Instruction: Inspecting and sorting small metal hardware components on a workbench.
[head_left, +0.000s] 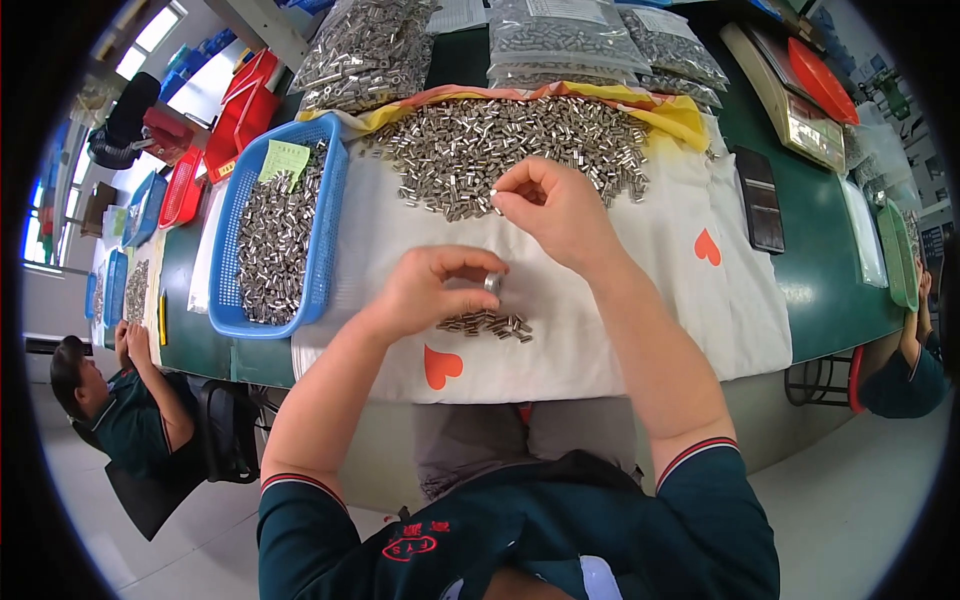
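My left hand [435, 290] is closed, thumb and fingers gripping a short, round metal piece [492, 283]. Beneath its fingertips lies a small group of metal sleeves [505, 326] on the white cloth [600, 320]. Farther off and to the right, my right hand [548, 205] pinches a small shiny metal sleeve [495, 196], mostly hidden by the fingers. It is at the front edge of a big heap of similar metal sleeves [440, 160].
To the left stands a blue basket [335, 200] of metal sleeves with a yellow-green note [285, 162]. Filled plastic bags [560, 45] line the back. A dark phone-like case [759, 199] and a scale [810, 130] lie right. Co-workers sit at both sides.
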